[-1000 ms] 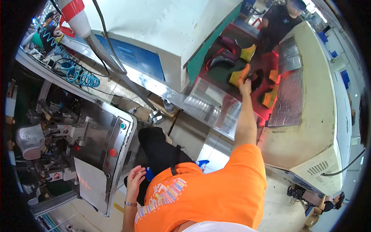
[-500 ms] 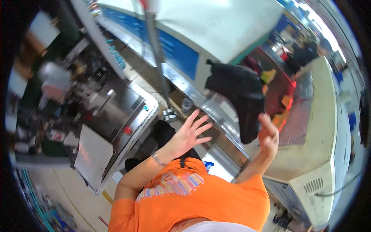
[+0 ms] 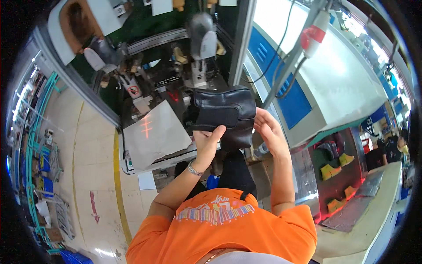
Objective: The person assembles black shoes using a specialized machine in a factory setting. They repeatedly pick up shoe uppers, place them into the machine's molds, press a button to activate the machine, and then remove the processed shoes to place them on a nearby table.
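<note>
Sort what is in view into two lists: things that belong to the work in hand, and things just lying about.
In hand:
- black boot, held up in front of the machine
- left hand, gripping its lower edge
- right hand, on its right side

Lying about:
- yellow-soled boots on the red-lit conveyor
- grey sheet with a red cross of light
- hanging red-and-white control

Black leather boot (image 3: 225,115), glossy, held in the air at chest height, lying sideways, gripped from below on both sides.

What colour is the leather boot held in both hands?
Black, seen best in the head view: the black leather boot.
</note>
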Tool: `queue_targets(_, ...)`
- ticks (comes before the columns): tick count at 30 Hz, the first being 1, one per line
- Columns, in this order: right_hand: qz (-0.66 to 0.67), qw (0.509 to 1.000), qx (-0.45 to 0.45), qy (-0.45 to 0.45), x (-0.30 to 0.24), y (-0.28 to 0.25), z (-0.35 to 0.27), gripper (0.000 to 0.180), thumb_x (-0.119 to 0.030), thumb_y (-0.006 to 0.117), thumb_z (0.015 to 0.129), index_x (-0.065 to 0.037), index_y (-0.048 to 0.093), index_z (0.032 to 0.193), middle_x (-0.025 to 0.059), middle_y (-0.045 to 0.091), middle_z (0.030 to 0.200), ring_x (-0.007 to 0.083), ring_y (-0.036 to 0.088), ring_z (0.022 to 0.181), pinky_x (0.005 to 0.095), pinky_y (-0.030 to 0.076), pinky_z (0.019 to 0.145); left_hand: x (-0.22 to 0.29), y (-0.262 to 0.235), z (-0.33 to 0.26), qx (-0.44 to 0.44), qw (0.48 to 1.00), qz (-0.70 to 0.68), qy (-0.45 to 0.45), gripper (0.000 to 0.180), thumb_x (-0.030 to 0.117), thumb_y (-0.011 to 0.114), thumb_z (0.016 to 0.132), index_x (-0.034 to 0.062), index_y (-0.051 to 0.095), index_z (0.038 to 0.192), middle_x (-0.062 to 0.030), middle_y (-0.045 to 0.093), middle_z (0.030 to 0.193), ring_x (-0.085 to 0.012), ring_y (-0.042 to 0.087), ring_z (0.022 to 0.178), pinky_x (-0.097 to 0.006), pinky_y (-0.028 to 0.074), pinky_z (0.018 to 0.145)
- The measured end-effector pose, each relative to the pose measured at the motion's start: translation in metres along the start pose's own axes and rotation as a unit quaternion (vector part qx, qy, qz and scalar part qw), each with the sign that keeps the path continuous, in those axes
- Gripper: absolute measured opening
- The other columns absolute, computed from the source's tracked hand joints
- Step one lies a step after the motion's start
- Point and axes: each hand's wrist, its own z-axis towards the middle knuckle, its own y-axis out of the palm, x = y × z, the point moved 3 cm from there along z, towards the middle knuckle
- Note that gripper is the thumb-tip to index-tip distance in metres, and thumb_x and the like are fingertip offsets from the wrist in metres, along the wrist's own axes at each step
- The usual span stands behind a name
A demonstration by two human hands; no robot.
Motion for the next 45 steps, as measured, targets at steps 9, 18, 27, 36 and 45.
queue_targets(9,0.283,0.956,-0.077,0.001,0.003,0.042,0.076,0.042,-0.015,0.066,0.077,-0.003,0.049,0.113,0.0082,0.059,0.104,0.0159,0.059,0.092,0.0286,0.047,0.081,0.089,-0.029,0.047,-0.187,0.966,0.168,0.053,0.036,0.021,0.046,0.089,0.0026,0.043,0.12,-0.0084,0.043,0.124,-0.0175,0.037,0.118,-0.03,0.03,0.097)
queue_targets(18,0.12,0.979,-0.168,0.0,-0.023,0.015,0.138,0.019,-0.01,0.069,0.073,-0.003,0.061,0.089,0.0022,0.062,0.085,0.0107,0.058,0.074,0.0233,0.047,0.067,0.122,-0.014,0.12,-0.252,0.938,0.237,-0.039,0.01,0.011,0.055,0.084,0.0045,0.057,0.091,0.006,0.051,0.081,-0.0029,0.043,0.074,-0.018,0.037,0.066)
queue_targets(27,0.153,0.986,0.066,-0.01,-0.056,0.028,0.261,0.01,-0.004,0.057,0.08,-0.003,0.06,0.09,0.0052,0.063,0.079,0.013,0.059,0.067,0.0236,0.048,0.059,0.113,-0.004,0.252,-0.001,0.999,0.048,0.024,0.022,0.016,0.064,0.081,0.008,0.056,0.099,0.0015,0.059,0.088,-0.0087,0.053,0.077,-0.019,0.041,0.068)
queue_targets(36,0.128,0.99,0.067,-0.004,-0.051,0.029,0.275,0.013,0.0,0.052,0.08,0.002,0.06,0.09,0.0086,0.063,0.082,0.0156,0.06,0.07,0.0247,0.049,0.064,0.089,-0.016,0.259,0.033,0.999,-0.029,-0.02,0.021,0.009,0.063,0.08,0.0042,0.051,0.097,-0.0048,0.058,0.09,-0.0104,0.054,0.084,-0.022,0.043,0.074)
queue_targets(45,0.138,0.985,-0.027,0.099,0.006,0.02,0.222,0.033,-0.031,0.056,0.084,-0.009,0.054,0.108,0.0041,0.062,0.102,0.0148,0.059,0.091,0.0326,0.045,0.08,0.092,-0.018,0.228,0.034,0.972,0.215,0.087,0.03,0.01,0.064,0.079,0.0027,0.05,0.104,-0.0094,0.057,0.098,-0.0163,0.053,0.09,-0.027,0.042,0.08)
